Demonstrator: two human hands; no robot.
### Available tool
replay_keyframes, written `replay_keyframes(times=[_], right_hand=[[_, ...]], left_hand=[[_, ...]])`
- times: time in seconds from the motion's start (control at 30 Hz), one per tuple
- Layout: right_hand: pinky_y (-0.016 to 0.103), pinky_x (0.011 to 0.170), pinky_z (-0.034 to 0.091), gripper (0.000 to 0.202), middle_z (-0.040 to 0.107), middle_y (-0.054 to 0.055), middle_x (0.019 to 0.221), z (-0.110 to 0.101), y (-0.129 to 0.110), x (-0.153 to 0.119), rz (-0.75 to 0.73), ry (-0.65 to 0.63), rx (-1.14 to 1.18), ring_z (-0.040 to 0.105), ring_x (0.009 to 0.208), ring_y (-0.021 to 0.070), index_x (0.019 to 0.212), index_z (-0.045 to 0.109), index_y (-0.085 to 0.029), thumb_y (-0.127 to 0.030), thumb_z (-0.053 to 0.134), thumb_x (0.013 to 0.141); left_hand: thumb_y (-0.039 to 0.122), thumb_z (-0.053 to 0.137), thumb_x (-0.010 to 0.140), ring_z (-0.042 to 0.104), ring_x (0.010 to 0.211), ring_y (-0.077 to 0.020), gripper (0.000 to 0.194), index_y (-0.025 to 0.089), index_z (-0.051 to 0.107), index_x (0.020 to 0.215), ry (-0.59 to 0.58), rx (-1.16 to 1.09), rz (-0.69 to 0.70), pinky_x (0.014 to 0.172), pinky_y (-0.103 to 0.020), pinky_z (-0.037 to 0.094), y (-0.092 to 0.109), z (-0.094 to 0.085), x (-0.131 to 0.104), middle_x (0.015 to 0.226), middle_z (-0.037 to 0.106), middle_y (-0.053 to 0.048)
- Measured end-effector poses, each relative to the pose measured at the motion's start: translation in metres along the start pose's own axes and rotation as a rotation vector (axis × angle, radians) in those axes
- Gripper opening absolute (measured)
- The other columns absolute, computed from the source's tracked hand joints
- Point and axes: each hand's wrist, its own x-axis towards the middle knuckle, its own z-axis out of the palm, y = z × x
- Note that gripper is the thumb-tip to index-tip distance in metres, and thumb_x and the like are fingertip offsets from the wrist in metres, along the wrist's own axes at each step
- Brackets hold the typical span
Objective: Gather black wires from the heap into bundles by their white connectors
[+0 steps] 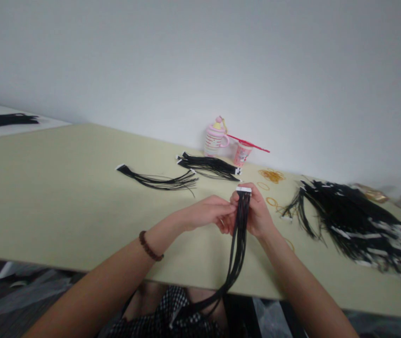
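A bundle of black wires [240, 234] with a white connector [243, 189] at its top hangs down over the table's front edge to my lap. My right hand [257, 211] is closed round the bundle just below the connector. From the left, my left hand [216, 212] reaches the wires, its fingers bent and pressed together at the bundle's side; what they pinch is hidden. A single wire bundle [154, 180] lies behind my left hand, and more bundles [209, 165] lie farther back.
A large pile of black wires [358, 216] covers the right side of the table [63, 197]. Yellow rubber bands [272, 176] lie behind my right hand. Near the wall stand a pink striped mug [213, 141] and a pink cup [242, 153] with a red stick [248, 142] across it.
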Motion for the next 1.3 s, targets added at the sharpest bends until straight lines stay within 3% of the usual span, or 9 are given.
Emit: replay_keyframes(times=[0.33,0.63,0.77,0.97,1.3], right_hand=[[0.019,0.05,0.044,0.019,0.059,-0.004,0.07,-0.0015,-0.0006,-0.0002,0.004,-0.04,0.011,0.053,0.058,0.0082,0.09,0.051,-0.025,-0.029,0.064,0.076],[0.018,0.057,0.045,0.031,0.057,-0.005,0.069,-0.0028,-0.0017,0.0012,0.008,-0.046,0.034,0.053,0.061,0.0072,0.091,0.049,-0.024,-0.028,0.071,0.069],[0.018,0.052,0.044,0.036,0.056,-0.005,0.067,-0.0026,-0.0028,0.0005,0.024,-0.055,0.027,0.053,0.06,0.0082,0.09,0.047,-0.025,-0.026,0.074,0.065],[0.018,0.049,0.045,0.035,0.06,-0.005,0.067,-0.0027,-0.0038,-0.0002,0.058,-0.04,0.004,0.055,0.055,0.0087,0.089,0.047,-0.024,-0.025,0.073,0.066],[0.02,0.051,0.05,0.04,0.068,-0.002,0.071,-0.0021,-0.0042,0.0023,0.072,0.012,-0.006,0.061,0.056,0.0106,0.084,0.049,-0.021,-0.031,0.079,0.058]], left_hand=[[0.04,0.049,0.082,0.058,0.058,-0.0113,0.035,0.011,0.062,0.067,-0.047,-0.002,0.002,0.062,-0.027,0.045,0.0006,-0.0007,-0.0014,0.064,0.063,-0.005],[0.04,0.049,0.081,0.058,0.057,-0.0106,0.035,0.011,0.062,0.067,-0.059,-0.017,0.003,0.061,-0.025,0.045,0.0004,-0.0015,-0.0013,0.062,0.063,-0.004],[0.04,0.05,0.081,0.058,0.057,-0.0106,0.033,0.012,0.062,0.068,-0.072,-0.017,0.005,0.062,-0.026,0.045,-0.0002,-0.002,-0.0015,0.063,0.063,-0.004],[0.041,0.049,0.081,0.057,0.056,-0.0119,0.036,0.011,0.061,0.065,-0.025,0.021,-0.006,0.06,-0.028,0.045,0.0004,0.0008,-0.0007,0.059,0.061,-0.005],[0.038,0.054,0.08,0.054,0.057,-0.0078,0.03,0.011,0.06,0.069,0.047,0.092,0.123,0.06,-0.024,0.043,-0.002,-0.0009,-0.0004,0.063,0.061,-0.002]])
